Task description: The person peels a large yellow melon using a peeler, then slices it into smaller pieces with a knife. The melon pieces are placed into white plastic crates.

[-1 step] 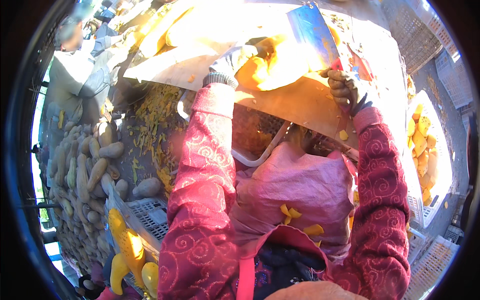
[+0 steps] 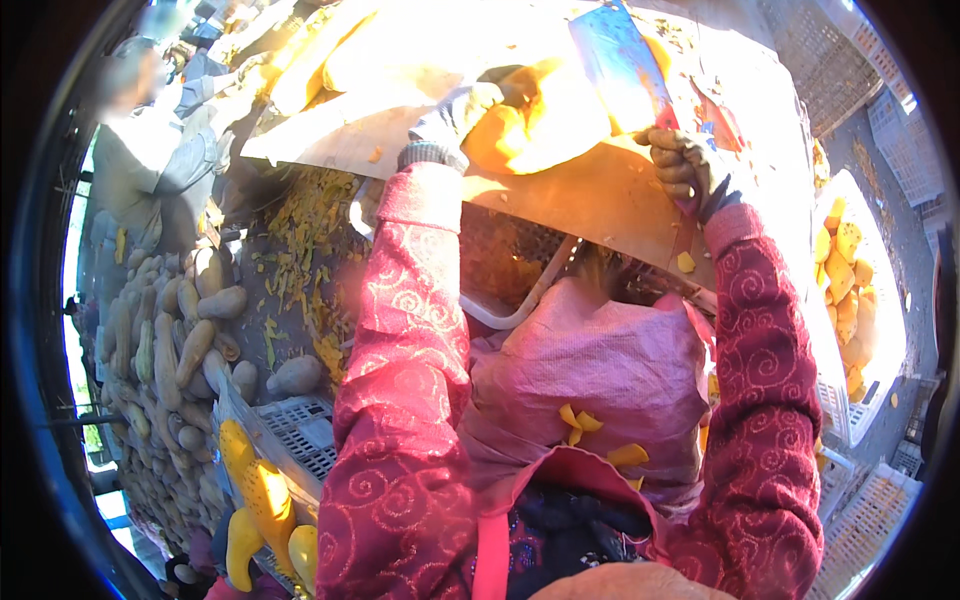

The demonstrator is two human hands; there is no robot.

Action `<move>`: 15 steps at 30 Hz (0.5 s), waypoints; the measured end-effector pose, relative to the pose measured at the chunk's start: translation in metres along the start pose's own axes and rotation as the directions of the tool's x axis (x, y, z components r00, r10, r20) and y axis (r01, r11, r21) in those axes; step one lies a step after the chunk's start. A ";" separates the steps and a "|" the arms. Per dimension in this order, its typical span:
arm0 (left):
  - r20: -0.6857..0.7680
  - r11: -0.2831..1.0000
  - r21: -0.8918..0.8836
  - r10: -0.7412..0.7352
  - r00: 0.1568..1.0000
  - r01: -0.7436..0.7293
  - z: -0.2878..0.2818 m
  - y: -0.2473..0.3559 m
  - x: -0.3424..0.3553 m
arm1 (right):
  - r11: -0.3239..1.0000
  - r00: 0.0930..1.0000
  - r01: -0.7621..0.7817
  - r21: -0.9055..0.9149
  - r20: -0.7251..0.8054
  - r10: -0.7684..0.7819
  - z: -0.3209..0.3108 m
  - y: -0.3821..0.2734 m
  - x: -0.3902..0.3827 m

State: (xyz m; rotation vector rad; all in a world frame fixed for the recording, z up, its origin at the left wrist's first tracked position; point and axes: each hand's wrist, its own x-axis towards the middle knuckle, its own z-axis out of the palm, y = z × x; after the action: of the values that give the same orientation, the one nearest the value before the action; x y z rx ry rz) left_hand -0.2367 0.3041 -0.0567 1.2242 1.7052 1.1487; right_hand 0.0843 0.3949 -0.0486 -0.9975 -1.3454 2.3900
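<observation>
Far L: big heap of tan squashes (image 2: 175, 370) on the floor. Above it, nr the top L, a co-worker (image 2: 150, 165) sits facing the table, upper body partly washed out by sun. Lower L, a few yellow squashes (image 2: 265, 495) at the edge of a white plastic crate (image 2: 305, 430). Just R of the heap, peelings (image 2: 295, 235) scattered on the floor, yellow & brown.

L sleeve, red w/ swirl pattern, runs up to the gloved L hand (image 2: 452, 115), which is at the L end of a lg. orange squash pc. (image 2: 545, 130). Glare there, so can't tell how tightly its fingers close. Squash pc. lies on the table (image 2: 610, 205) nr the front edge, btwn the 2 hands; its upper part is blown out by light.

Below, a pink woven cloth (image 2: 600, 350) covers the lap, w/ a few yellow scraps (image 2: 578, 425) on it.

Broad-bladed knife (image 2: 618, 60) slants up & L at the squash's R end; can't tell if the blade touches it. Gloved R hand (image 2: 685, 165): fingers wrapped round the knife's red handle.

R of the R sleeve, orange squash pcs. (image 2: 843, 275) fill a white container, w/ more plastic crates (image 2: 865, 535) lower R & upper R.
</observation>
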 end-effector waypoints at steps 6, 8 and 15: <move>0.304 0.859 -0.510 0.133 0.943 0.043 0.004 -0.019 0.017 | 0.995 0.999 0.031 0.095 0.038 -0.035 -0.010 0.002 0.003; 0.385 0.784 -0.598 0.097 0.918 0.168 0.000 -0.011 0.010 | 0.991 0.998 0.039 0.124 0.049 -0.046 -0.014 0.004 0.006; 0.331 0.644 -0.765 0.374 0.866 0.014 0.007 -0.018 -0.014 | 0.980 0.995 0.063 0.187 0.070 -0.077 -0.019 0.008 0.005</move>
State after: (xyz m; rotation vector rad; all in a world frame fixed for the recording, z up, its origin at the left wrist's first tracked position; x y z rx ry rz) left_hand -0.2318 0.2896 -0.0748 1.0115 0.6005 1.3466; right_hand 0.0939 0.4051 -0.0641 -0.8026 -1.1372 2.4686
